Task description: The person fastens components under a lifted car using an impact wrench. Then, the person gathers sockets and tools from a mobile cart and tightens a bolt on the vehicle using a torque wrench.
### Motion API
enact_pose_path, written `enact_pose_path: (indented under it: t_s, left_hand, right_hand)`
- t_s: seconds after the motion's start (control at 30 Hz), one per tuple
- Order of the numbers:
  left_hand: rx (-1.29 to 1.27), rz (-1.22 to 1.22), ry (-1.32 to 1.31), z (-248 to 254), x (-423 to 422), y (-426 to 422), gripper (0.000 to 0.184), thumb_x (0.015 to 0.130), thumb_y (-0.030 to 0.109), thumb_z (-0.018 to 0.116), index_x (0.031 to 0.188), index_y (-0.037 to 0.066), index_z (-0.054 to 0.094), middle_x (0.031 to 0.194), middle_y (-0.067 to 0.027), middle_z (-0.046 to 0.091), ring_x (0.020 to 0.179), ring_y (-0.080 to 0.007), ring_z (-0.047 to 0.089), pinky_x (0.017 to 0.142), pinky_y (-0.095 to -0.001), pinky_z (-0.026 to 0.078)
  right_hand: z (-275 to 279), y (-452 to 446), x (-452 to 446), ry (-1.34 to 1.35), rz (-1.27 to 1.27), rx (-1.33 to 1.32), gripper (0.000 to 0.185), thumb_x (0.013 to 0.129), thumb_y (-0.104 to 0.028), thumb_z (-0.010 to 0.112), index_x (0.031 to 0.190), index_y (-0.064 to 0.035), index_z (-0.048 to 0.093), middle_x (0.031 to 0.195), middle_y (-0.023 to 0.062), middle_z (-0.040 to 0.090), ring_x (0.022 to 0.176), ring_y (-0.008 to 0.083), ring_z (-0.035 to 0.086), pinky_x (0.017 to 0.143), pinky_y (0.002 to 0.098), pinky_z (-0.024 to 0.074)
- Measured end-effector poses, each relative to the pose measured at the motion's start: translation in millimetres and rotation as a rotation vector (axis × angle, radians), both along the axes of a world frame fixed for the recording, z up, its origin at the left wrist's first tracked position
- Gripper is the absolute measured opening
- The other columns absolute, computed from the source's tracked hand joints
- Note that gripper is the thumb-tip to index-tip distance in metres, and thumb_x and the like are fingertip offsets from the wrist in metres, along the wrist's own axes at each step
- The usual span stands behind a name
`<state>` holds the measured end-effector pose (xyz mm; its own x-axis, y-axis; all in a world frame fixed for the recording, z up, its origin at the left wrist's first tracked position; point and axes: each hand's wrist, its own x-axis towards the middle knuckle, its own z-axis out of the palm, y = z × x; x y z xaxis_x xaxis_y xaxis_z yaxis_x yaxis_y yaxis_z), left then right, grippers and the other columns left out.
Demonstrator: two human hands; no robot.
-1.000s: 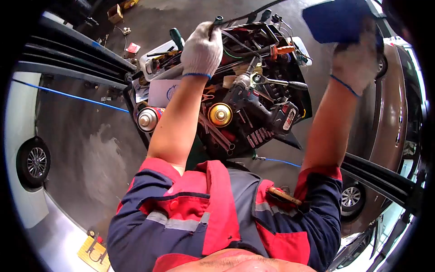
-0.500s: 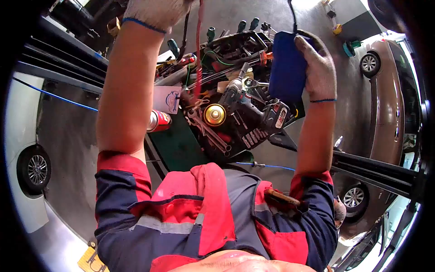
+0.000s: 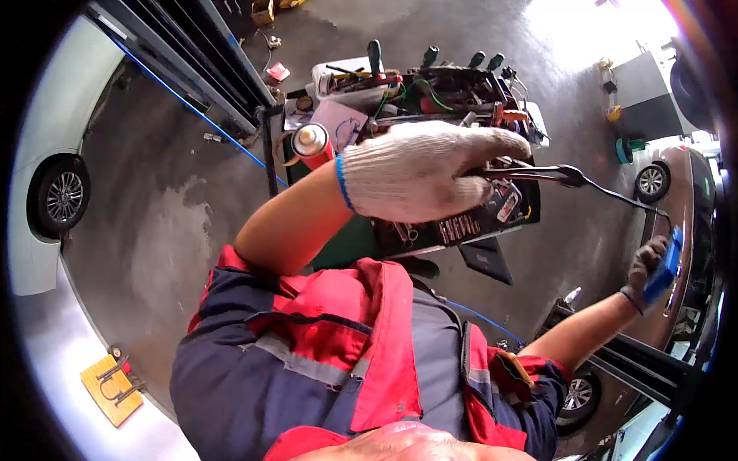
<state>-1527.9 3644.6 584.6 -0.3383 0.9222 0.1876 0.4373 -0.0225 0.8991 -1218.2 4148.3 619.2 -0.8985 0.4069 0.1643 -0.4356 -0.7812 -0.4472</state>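
My left hand [image 3: 430, 169], in a white knit glove, is closed round dark cables [image 3: 538, 175] in front of the tool cart. A black lead runs from there to the right, towards a blue flat device [image 3: 666, 269]. My right hand [image 3: 647, 260], gloved too, grips that device far out at the right, beside the brown car. Under and behind my left hand lie tools in the cart, partly hidden. A spray can [image 3: 310, 141] stands left of my left wrist, next to a printed card [image 3: 340, 123].
Green-handled screwdrivers [image 3: 430, 57] stick up at the cart's back edge. A brown car [image 3: 676, 200] is at the right, a white car [image 3: 46, 131] at the left. Lift beams and a blue hose [image 3: 184, 102] cross the left side. A yellow board [image 3: 111, 389] lies lower left.
My left hand has come down from the upper left to in front of the cart. My right hand has carried the blue device away to the far right. The view has shifted.
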Motion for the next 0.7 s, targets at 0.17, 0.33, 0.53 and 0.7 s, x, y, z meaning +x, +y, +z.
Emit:
enact_pose_path:
  t_s: [0.17, 0.33, 0.53, 0.7]
  left_hand:
    - [0.264, 0.309, 0.096, -47, -18, 5, 0.037, 0.097, 0.005, 0.061, 0.134, 0.006, 0.063, 0.100, -0.0026, 0.070, 0.085, -0.0066, 0.060, 0.077, -0.0253, 0.052]
    - [0.243, 0.315, -0.041, -44, 33, 9, 0.043, 0.101, 0.004, 0.055, 0.144, 0.006, 0.057, 0.097, -0.0035, 0.068, 0.077, -0.0058, 0.060, 0.072, -0.0233, 0.053]
    - [0.187, 0.313, -0.598, -88, 140, 6, 0.052, 0.103, -0.002, 0.046, 0.152, 0.012, 0.050, 0.104, -0.0060, 0.069, 0.068, -0.0059, 0.062, 0.060, -0.0214, 0.055]
    - [-0.302, 0.194, -0.800, -128, 203, -33, 0.056, 0.104, 0.014, 0.055, 0.158, 0.011, 0.039, 0.110, -0.0043, 0.068, 0.067, -0.0047, 0.062, 0.060, -0.0207, 0.054]
  right_hand:
    - [16, 9, 130, 0.085, -0.453, 0.357, 0.027, 0.099, -0.017, 0.060, 0.120, -0.0010, 0.057, 0.102, 0.0097, 0.054, 0.084, 0.0216, 0.053, 0.072, 0.0353, 0.0467]
    - [-62, -49, 177, -0.068, -0.322, 0.205, 0.030, 0.099, -0.018, 0.062, 0.124, -0.0027, 0.060, 0.108, 0.0101, 0.060, 0.092, 0.0234, 0.059, 0.086, 0.0385, 0.0501]
    - [-121, -279, 90, -0.905, -0.540, 0.462, 0.048, 0.100, -0.010, 0.063, 0.147, -0.0030, 0.053, 0.134, 0.0099, 0.064, 0.115, 0.0202, 0.063, 0.102, 0.0366, 0.0517]
    - [-167, -374, 79, -0.715, -0.170, 0.407, 0.058, 0.097, -0.004, 0.064, 0.153, -0.0012, 0.045, 0.142, 0.0133, 0.057, 0.125, 0.0196, 0.058, 0.108, 0.0346, 0.0466]
